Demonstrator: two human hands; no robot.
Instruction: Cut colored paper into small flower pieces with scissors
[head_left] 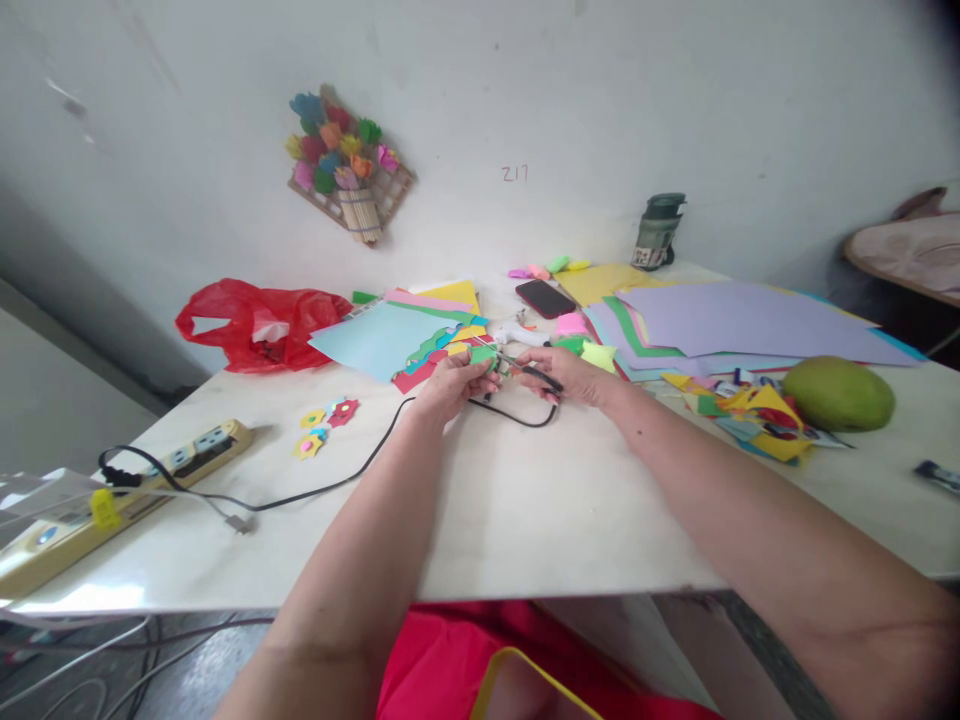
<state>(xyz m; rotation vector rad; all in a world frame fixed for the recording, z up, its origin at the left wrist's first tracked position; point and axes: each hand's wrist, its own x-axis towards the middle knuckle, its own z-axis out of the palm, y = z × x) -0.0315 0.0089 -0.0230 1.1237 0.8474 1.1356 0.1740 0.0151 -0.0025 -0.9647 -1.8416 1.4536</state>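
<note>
My left hand (452, 386) pinches a small piece of green paper (482, 355) above the middle of the table. In my right hand (561, 374) is a pair of scissors (531, 373) with dark handles, its blades pointing left at the green paper. Whether the blades are cutting into the paper I cannot tell. Just behind the hands lies a white glue gun (517, 335). Coloured paper scraps, red, blue and green, lie beyond my left hand. Several small paper flowers (307, 443) rest on the table to the left.
A power strip (187, 465) with a black cord (322, 492) lies at left, near a red plastic bag (255, 320). Behind are a phone (545, 298) and a tumbler (658, 232). Stacked coloured sheets (750, 318), paper scraps (772, 415) and a green mango-like fruit (838, 393) occupy the right.
</note>
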